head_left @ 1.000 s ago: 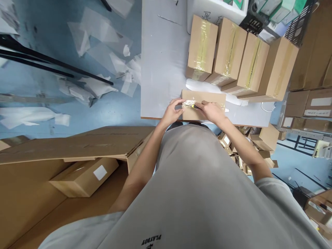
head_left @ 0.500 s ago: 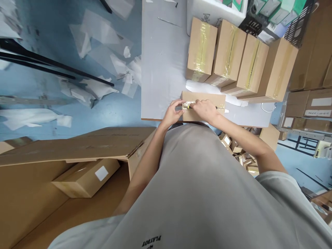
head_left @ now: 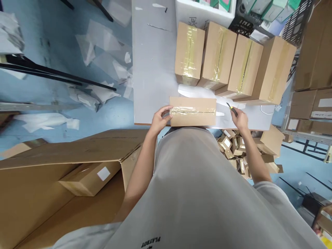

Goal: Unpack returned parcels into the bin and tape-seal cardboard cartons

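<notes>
A taped cardboard box (head_left: 193, 111) lies at the near edge of the white table (head_left: 153, 69). My left hand (head_left: 160, 119) grips the box's left end, fingers curled over its top. My right hand (head_left: 240, 118) is to the right of the box, off it, closed around a small yellow-and-black utility knife (head_left: 231, 108) with the blade pointing away from me. A slit line runs along the tape on the box's top.
Several taped boxes (head_left: 223, 62) stand in a row behind the box on the table. A white foam box (head_left: 204, 14) is at the back. A pile of small boxes (head_left: 236, 152) lies on the floor at right. Large open cartons (head_left: 64, 173) sit at left; plastic scraps (head_left: 103, 52) litter the blue floor.
My right hand with the knife has drawn rightward along the tape and come off the box's right end. My left hand stays on the left end.
</notes>
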A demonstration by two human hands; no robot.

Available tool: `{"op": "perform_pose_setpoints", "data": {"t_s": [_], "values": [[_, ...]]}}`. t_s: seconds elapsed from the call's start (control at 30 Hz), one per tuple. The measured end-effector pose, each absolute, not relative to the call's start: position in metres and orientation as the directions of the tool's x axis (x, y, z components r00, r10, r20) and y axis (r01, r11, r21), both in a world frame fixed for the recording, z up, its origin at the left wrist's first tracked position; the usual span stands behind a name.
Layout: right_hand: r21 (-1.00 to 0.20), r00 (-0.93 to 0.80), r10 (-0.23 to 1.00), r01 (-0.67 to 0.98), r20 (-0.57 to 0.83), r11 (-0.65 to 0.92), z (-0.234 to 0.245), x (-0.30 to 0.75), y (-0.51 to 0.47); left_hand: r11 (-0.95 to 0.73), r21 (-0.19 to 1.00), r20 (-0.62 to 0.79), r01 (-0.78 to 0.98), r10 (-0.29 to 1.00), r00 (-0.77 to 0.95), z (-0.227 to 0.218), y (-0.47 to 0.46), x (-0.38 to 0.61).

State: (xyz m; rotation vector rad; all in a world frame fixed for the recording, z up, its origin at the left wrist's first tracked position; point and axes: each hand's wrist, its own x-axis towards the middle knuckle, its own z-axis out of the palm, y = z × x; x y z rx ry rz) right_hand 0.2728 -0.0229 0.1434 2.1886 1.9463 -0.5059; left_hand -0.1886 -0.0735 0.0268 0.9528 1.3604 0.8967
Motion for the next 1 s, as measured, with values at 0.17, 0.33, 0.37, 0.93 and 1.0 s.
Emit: {"op": "perform_pose_setpoints", "data": {"t_s": [0.17,0.33,0.37,0.93,1.0], "values": [[-0.136,0.38,0.81,0.866,-0.447,-0.481,0.051,0.29,-0.039,0.401,0.913,-0.399,0.072,0.916,-0.044,0.029,-0.069,-0.185],[-0.424,0.403,0.835,0.726,-0.375,-0.541,0.026,0.261,-0.041,0.406,0.911,-0.393,0.067,0.907,-0.152,0.028,-0.072,-0.182],[-0.529,0.384,0.847,0.663,-0.367,-0.53,0.027,0.251,-0.043,0.414,0.908,-0.397,0.069,0.901,-0.175,0.027,-0.073,-0.181],[-0.857,0.153,0.93,0.362,-0.335,-0.368,0.077,0.177,-0.05,0.401,0.872,-0.327,0.28,0.904,-0.276,0.037,-0.041,-0.161],[-0.847,0.182,0.929,0.382,-0.323,-0.37,0.079,0.174,-0.047,0.411,0.851,-0.293,0.327,0.888,-0.353,0.042,-0.043,-0.154]]}}
